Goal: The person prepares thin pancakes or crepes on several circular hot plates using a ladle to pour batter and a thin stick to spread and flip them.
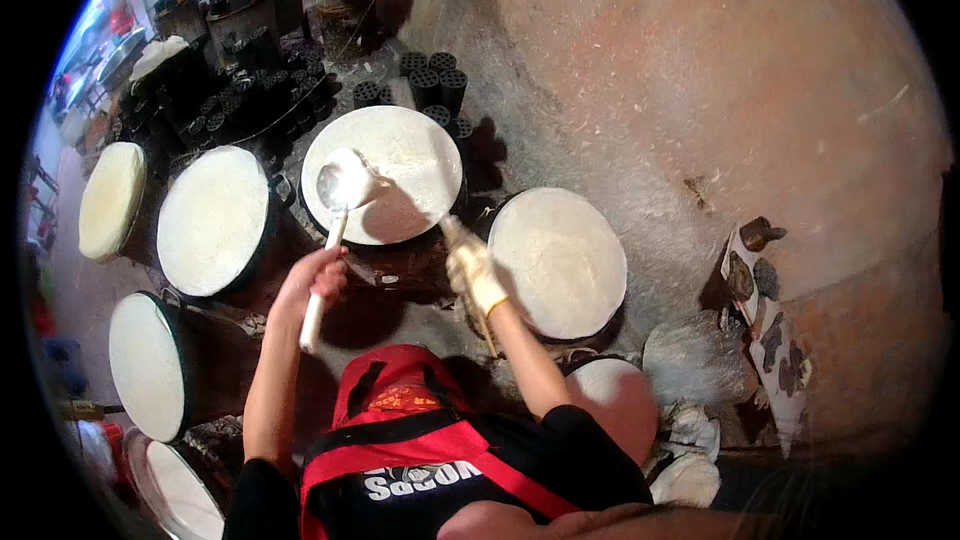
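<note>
My left hand (318,278) is closed round the pale handle of a ladle (334,230). The ladle's bowl sits over a round pan topped with a smooth white layer (415,150), and white stuff clings around the bowl. My right hand (472,268), in a pale work glove, is closed on a thin stick (486,332). The stick's upper end comes close to the pan's lower right rim. Just to the right of the glove lies another round white-topped pan (560,262). Whether the ladle touches the white layer, I cannot tell.
More white-topped round pans stand to the left, one a large disc (212,220). Black coal briquettes with holes (440,80) are stacked behind, beside dark cylindrical stoves (245,20). A stained wall (700,60) rises at right, with a splattered board (775,340) against it.
</note>
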The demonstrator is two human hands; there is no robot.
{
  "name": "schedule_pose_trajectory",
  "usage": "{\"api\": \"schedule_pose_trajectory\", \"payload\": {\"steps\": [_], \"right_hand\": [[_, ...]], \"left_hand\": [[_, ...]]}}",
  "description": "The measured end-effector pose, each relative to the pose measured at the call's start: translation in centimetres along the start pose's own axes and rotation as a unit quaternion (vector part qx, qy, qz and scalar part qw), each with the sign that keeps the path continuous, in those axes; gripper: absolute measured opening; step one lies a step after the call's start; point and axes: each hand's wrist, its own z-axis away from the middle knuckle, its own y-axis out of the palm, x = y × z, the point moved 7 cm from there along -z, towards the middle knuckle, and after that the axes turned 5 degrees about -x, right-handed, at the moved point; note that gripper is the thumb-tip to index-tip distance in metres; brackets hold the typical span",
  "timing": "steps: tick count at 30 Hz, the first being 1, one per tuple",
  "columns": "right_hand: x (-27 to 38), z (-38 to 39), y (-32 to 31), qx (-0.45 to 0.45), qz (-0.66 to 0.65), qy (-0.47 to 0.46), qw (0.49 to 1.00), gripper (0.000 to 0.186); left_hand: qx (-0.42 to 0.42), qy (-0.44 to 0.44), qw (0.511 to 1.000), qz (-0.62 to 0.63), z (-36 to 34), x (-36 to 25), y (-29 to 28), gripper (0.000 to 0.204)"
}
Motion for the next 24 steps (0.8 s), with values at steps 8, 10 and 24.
{"api": "schedule_pose_trajectory", "payload": {"steps": [8, 10, 24], "right_hand": [[-6.5, 6.1, 2.6, 0.036, 0.408, -0.316, 0.856, 0.039], [-3.6, 6.9, 1.8, -0.027, 0.412, -0.300, 0.860, 0.040], [-10.2, 7.6, 15.3, -0.022, 0.405, -0.324, 0.855, 0.042]], "left_hand": [[-0.083, -0.121, 0.986, 0.083, 2.9, 1.5, -5.6, 0.008], [-0.100, -0.092, 0.989, 0.054, 4.3, 1.2, -7.8, 0.008], [-0.103, 0.045, 0.993, 0.043, 21.1, 3.2, -15.6, 0.009]]}}
